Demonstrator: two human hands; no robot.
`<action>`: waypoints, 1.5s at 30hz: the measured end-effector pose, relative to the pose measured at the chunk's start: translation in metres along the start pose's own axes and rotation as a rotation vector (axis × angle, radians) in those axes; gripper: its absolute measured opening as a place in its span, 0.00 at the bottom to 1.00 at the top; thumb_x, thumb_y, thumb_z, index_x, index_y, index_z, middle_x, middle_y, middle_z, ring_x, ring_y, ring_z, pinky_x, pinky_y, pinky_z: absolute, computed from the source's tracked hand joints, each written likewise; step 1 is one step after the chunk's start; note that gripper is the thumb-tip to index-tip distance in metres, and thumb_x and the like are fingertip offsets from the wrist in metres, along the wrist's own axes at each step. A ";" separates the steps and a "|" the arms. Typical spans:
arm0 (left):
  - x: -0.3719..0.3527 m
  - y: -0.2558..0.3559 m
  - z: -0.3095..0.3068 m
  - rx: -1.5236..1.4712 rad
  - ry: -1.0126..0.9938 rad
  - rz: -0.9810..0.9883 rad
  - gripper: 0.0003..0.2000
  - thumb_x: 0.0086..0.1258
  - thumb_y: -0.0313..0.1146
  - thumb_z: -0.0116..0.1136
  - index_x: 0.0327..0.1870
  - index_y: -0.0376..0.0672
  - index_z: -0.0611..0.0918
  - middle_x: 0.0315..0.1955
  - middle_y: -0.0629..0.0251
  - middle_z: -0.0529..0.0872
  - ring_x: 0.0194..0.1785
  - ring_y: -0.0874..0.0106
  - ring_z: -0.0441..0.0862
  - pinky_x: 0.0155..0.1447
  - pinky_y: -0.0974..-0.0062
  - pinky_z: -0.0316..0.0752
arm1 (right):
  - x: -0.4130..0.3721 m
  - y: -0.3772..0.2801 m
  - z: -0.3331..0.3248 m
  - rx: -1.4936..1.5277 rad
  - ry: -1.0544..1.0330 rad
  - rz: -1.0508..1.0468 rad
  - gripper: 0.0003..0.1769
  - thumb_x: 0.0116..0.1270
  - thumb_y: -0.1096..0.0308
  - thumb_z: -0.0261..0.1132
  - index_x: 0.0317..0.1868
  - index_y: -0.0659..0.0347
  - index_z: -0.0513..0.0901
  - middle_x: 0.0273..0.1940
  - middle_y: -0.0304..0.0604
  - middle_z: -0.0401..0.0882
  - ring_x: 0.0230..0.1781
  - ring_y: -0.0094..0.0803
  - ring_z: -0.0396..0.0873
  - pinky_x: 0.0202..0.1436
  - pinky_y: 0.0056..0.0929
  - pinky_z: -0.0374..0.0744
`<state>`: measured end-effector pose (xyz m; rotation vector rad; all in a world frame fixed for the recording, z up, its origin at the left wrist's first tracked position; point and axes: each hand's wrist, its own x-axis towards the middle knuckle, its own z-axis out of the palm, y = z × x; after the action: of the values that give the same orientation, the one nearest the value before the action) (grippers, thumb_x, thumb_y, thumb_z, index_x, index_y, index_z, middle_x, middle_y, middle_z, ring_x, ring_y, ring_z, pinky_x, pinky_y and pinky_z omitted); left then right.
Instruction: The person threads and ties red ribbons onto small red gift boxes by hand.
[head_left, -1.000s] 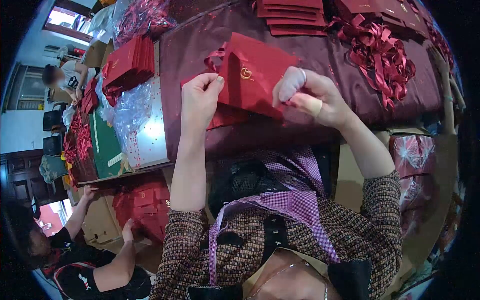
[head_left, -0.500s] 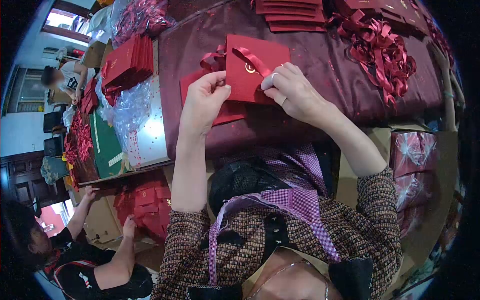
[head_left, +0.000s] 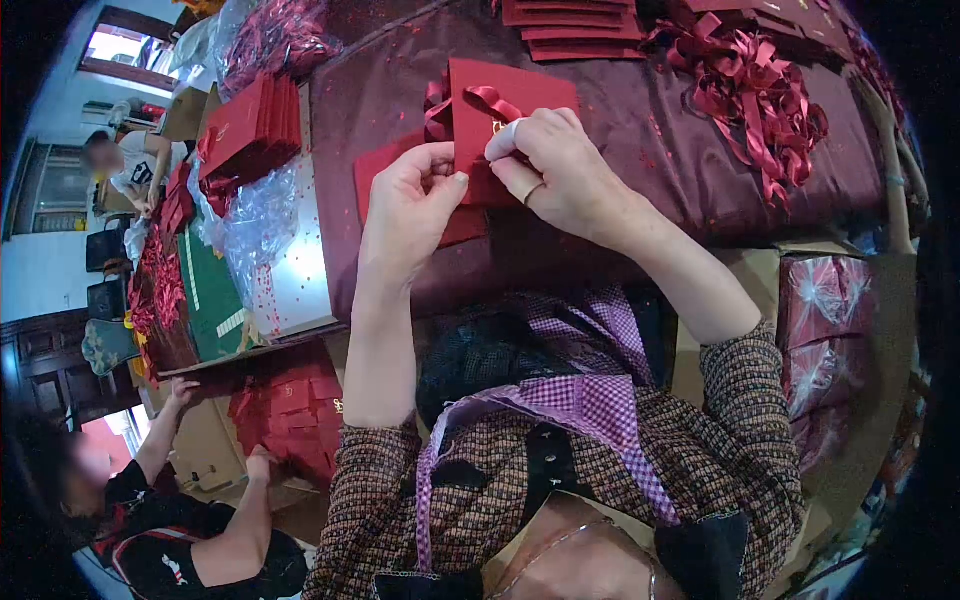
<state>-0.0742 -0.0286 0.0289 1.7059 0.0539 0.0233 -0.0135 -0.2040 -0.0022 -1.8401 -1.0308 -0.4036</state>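
Note:
A red paper gift bag [head_left: 545, 88] with a gold mark stands up from the dark red cloth in front of me. My left hand [head_left: 415, 205] pinches its left edge between thumb and fingers. A shiny red ribbon [head_left: 488, 97] loops from the bag's front down into my right hand [head_left: 565, 175]. That hand's fingers are closed against the bag's face, partly hiding the gold mark; a white covering wraps one finger. Behind the bag's left edge shows another ribbon loop [head_left: 437, 112]. Under my left hand lies a second flat red piece [head_left: 376, 165].
Stacked red bags [head_left: 580, 28] lie at the back, near a heap of red ribbons [head_left: 755, 100]. More red bags [head_left: 250, 130] stand at left by clear plastic [head_left: 262, 220]. Wrapped red packs [head_left: 825, 310] fill a carton at right. Co-workers [head_left: 200, 540] are at left.
My right hand has moved left and slightly up across the bag's front, now covering more of the gold mark. The ribbon loop has become shorter. My left hand keeps its hold.

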 end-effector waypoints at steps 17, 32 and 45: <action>-0.006 0.004 0.010 0.160 0.064 0.085 0.11 0.62 0.19 0.55 0.45 0.33 0.80 0.29 0.75 0.78 0.29 0.87 0.69 0.34 0.87 0.67 | 0.015 -0.018 -0.007 -0.274 -0.058 -0.069 0.06 0.51 0.72 0.62 0.27 0.63 0.73 0.24 0.48 0.77 0.32 0.43 0.76 0.43 0.38 0.69; -0.005 -0.003 0.019 0.343 0.158 0.331 0.09 0.62 0.18 0.53 0.42 0.32 0.80 0.29 0.62 0.81 0.32 0.76 0.77 0.38 0.80 0.72 | 0.020 -0.015 -0.008 -0.086 -0.149 0.090 0.04 0.53 0.74 0.59 0.29 0.66 0.76 0.26 0.53 0.79 0.30 0.47 0.78 0.40 0.42 0.73; -0.013 0.001 0.010 0.342 -0.094 0.351 0.03 0.57 0.19 0.51 0.31 0.31 0.75 0.27 0.58 0.74 0.34 0.66 0.75 0.41 0.74 0.70 | 0.017 -0.023 -0.054 0.048 -0.339 -0.075 0.10 0.56 0.70 0.66 0.40 0.58 0.79 0.38 0.42 0.78 0.45 0.41 0.74 0.53 0.37 0.68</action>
<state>-0.0867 -0.0391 0.0291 2.0372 -0.3287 0.2047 -0.0140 -0.2378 0.0485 -1.8689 -1.3291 -0.1088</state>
